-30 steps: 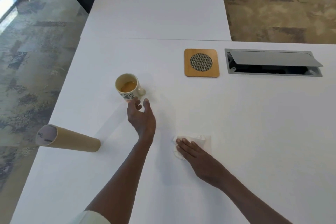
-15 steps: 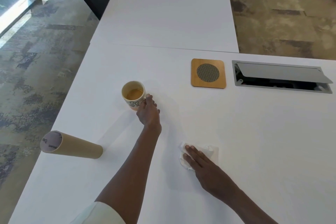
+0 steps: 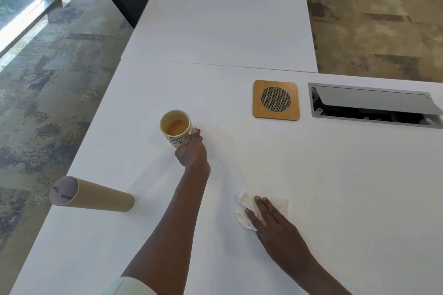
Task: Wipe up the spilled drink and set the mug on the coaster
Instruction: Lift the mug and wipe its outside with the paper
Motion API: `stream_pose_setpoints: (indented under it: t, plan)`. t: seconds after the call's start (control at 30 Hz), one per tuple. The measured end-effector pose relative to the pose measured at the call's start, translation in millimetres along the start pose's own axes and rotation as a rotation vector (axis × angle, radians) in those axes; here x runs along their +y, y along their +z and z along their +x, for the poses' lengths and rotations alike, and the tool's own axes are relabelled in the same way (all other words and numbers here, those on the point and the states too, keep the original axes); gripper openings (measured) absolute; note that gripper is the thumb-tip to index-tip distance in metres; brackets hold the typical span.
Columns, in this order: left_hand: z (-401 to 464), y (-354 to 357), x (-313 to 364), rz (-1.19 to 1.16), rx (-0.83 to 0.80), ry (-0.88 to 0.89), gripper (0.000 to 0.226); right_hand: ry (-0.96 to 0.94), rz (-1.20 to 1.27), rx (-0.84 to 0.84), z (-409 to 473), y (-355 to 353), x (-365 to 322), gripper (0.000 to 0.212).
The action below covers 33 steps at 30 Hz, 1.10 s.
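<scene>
**Wiping looks near done; the mug is yet to reach the coaster**

The left hand (image 3: 191, 151) has its grip closed round the right side of the mug (image 3: 177, 128), fingers curled about the handle side with a fingertip showing above the rim edge. The mug stands upright on the white surface (image 3: 335, 187), left of centre and part full of a tan drink. The coaster (image 3: 276, 100) lies bare to the far right of it, well apart, just beside the open cable hatch (image 3: 374, 108).

The right hand (image 3: 266, 218) lies flat, fingers straight, pressing a crumpled napkin (image 3: 244, 208) against the surface on the near side (nothing is gripped, only held down). No puddle shows plainly between mug and napkin; there may be a faint damp sheen there, but the glare makes it hard to tell.

So the wipe seems mostly finished, while carrying the mug across to the coaster is all still to do. A cardboard tube (image 3: 96, 197) stands at the near left.
</scene>
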State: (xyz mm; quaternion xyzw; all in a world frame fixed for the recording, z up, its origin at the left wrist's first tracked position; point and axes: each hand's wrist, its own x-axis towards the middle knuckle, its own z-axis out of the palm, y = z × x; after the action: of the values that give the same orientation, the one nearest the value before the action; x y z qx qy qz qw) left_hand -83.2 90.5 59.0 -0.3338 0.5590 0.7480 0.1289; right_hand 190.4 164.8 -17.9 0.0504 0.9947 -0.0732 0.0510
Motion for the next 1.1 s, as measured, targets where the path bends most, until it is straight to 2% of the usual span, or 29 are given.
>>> stream_pose_setpoints:
  t: [0.17, 0.33, 0.47, 0.6, 0.7, 0.87, 0.97, 1.1]
  plan:
    - [-3, -14, 2, 0.026, -0.075, 0.008, 0.017, -0.019, 0.028, 0.062, -1, 0, 3, 0.052]
    - [-6, -37, 12, 0.147, -0.176, 0.078, 0.019, -0.054, 0.111, 0.095, 0, -14, 7, 0.046]
    - [-12, -56, 36, 0.224, -0.279, 0.129, 0.012, -0.038, 0.107, 0.083, -2, -13, 8, 0.052]
    - [-19, -67, 68, 0.256, -0.33, 0.174, 0.01, -0.058, 0.055, 0.147, 3, -10, 1, 0.059]
    - [-28, -69, 91, 0.247, -0.349, 0.205, 0.016, -0.023, 0.092, 0.165, 14, -15, -5, 0.055]
    - [-45, -69, 125, 0.251, -0.347, 0.244, 0.023, 0.144, 0.372, 0.246, 68, -48, -4, 0.03]
    - [-52, -72, 139, 0.25, -0.355, 0.234, 0.025, 0.163, 0.435, 0.307, 122, -65, -6, 0.034]
    - [-54, -78, 150, 0.251, -0.366, 0.231, 0.029, 0.123, 0.474, 0.279, 195, -73, -20, 0.037]
